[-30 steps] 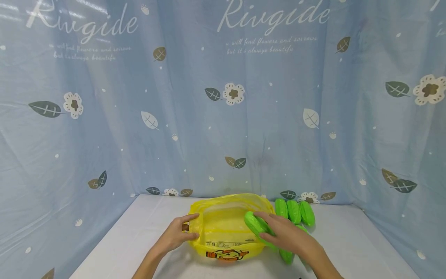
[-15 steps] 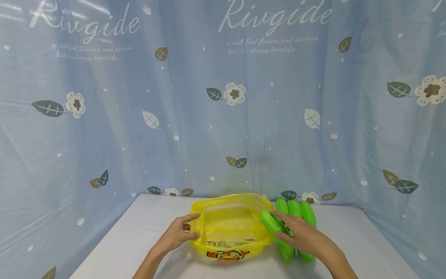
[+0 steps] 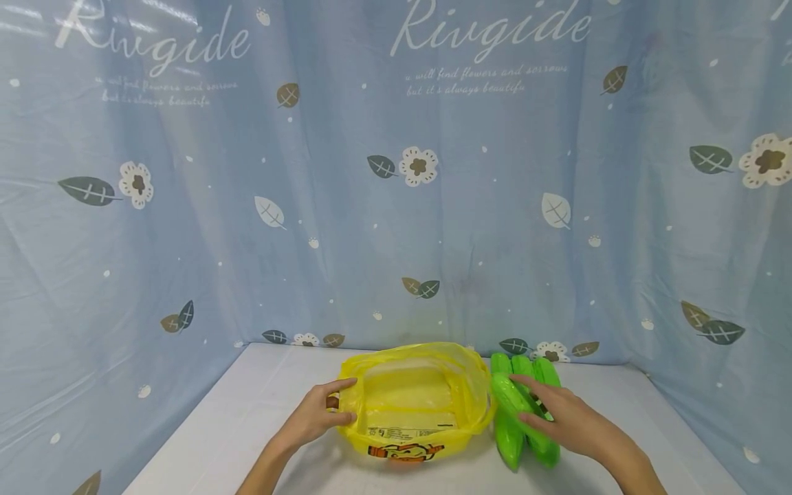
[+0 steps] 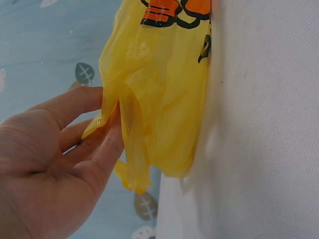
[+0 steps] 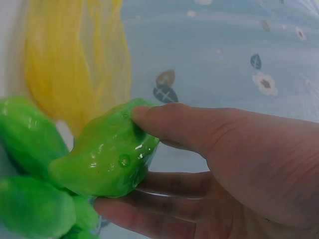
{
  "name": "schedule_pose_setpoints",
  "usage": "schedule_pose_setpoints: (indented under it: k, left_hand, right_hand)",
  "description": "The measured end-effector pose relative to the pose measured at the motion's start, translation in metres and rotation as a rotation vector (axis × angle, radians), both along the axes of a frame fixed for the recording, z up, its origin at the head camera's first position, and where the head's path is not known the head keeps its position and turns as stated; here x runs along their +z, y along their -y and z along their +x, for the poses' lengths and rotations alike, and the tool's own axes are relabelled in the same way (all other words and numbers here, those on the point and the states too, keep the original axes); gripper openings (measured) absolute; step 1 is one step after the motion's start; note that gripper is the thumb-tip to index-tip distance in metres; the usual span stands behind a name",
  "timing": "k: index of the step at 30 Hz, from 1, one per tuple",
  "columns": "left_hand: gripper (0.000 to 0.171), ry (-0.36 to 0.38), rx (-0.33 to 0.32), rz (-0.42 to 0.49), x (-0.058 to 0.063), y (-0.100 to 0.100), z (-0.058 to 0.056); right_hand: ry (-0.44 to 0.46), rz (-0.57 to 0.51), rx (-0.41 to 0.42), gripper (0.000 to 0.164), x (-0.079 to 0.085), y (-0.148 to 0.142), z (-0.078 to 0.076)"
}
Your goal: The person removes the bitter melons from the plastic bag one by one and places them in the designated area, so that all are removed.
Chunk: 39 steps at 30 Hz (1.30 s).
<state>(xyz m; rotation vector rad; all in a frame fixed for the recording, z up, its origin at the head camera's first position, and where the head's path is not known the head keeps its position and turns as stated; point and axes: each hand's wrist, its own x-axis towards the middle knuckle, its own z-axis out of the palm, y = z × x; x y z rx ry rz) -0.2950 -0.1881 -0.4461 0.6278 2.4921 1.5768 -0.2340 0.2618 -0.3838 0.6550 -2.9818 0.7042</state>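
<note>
A yellow plastic bag [image 3: 410, 388] lies with its mouth spread, an orange and black print on its near side. At its left edge my left hand [image 3: 314, 416] pinches the film near a handle loop [image 4: 135, 154], thumb and fingers on either side. My right hand [image 3: 566, 416] holds a shiny green toy cucumber [image 3: 509, 397] between thumb and fingers, just right of the bag. The right wrist view shows the tapered, bumpy end of this cucumber [image 5: 107, 154]. It overlaps several more green cucumbers [image 3: 509, 441] on the table, partly hidden behind it and the hand.
Three cucumbers [image 3: 547, 371] line up at the back, close to the bag's right side. A white cloth covers the table [image 3: 625, 419]. Blue printed curtains [image 3: 470, 206] hang behind and at both sides.
My right hand has moved right with the cucumber, from over the bag's right rim to above the other cucumbers. The left hand keeps its hold on the bag's edge.
</note>
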Motion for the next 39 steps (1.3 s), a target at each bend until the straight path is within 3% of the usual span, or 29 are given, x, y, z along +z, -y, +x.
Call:
schedule_pose_setpoints:
  k: [6, 14, 20, 39]
  left_hand:
    - [0.067, -0.009, 0.007, -0.010, -0.001, 0.000, -0.001]
    - [0.068, -0.006, 0.010, -0.010, -0.002, 0.000, -0.002]
    - [0.067, -0.009, 0.007, -0.013, -0.002, 0.000, -0.003]
    - [0.069, 0.005, -0.012, 0.019, -0.003, 0.000, -0.003]
  right_hand:
    - [0.029, 0.017, -0.029, 0.067, -0.002, -0.017, -0.001]
    - [0.002, 0.047, -0.050, 0.066, -0.004, -0.040, 0.000]
    - [0.073, 0.041, -0.095, 0.067, -0.008, -0.053, -0.003]
    - [0.214, 0.001, -0.071, 0.066, -0.024, -0.075, -0.005]
